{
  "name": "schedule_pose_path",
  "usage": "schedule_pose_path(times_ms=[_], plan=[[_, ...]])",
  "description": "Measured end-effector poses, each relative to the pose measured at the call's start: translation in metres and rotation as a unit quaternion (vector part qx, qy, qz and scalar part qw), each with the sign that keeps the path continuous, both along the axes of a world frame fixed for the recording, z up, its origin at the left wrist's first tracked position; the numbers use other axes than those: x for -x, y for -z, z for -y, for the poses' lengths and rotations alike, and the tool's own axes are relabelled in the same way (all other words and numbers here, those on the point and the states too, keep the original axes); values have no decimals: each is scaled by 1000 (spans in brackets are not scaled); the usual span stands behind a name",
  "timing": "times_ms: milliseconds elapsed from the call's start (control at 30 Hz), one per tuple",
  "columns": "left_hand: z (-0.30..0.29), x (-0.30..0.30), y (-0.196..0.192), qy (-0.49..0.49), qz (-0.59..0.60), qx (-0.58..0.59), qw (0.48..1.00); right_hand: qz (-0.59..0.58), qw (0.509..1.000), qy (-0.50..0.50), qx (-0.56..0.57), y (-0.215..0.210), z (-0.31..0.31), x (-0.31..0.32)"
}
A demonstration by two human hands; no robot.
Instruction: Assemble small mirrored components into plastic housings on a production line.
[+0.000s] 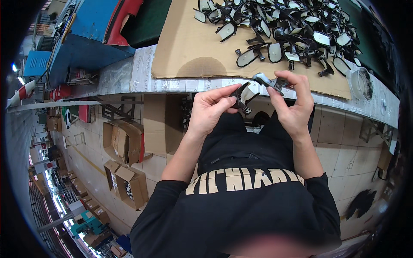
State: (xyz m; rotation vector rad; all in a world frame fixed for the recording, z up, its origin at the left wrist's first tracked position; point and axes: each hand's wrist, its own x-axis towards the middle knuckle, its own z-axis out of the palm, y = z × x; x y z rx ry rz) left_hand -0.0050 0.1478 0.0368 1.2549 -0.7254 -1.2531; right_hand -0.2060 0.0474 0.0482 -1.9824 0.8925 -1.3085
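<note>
My left hand (209, 111) pinches a small black part (243, 98) with a pale inner face and a short stem; its exact kind I cannot tell. Close beside it, my right hand (296, 103) grips a similar dark part (272, 81) between thumb and fingers, its shiny oval face catching the light. The two parts are held a little apart, just off the table's near edge. Beyond them spreads a pile of such black parts (297, 32), many showing pale oval faces with black rims and short stems.
The pile lies on a cardboard sheet (180, 47) over the worktable (142, 71). A clear roll of tape (362, 84) sits at the right edge. A blue metal machine (90, 26) and a red panel (122, 26) stand at left. Cardboard boxes (129, 180) are on the floor.
</note>
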Motion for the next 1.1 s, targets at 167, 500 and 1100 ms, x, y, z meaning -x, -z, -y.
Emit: schedule_pose_path(times_ms=[167, 500, 1100], plan=[[2, 1, 1, -10, -29, -20, 999, -31, 998, -54, 1, -1, -9, 4], [1, 2, 7, 4, -25, -28, 999, -12, 1000, 24, -6, 10, 1, 1], [2, -8, 15, -39, -147, -48, 987, -35, 997, 69, -18, 8, 4, 13]])
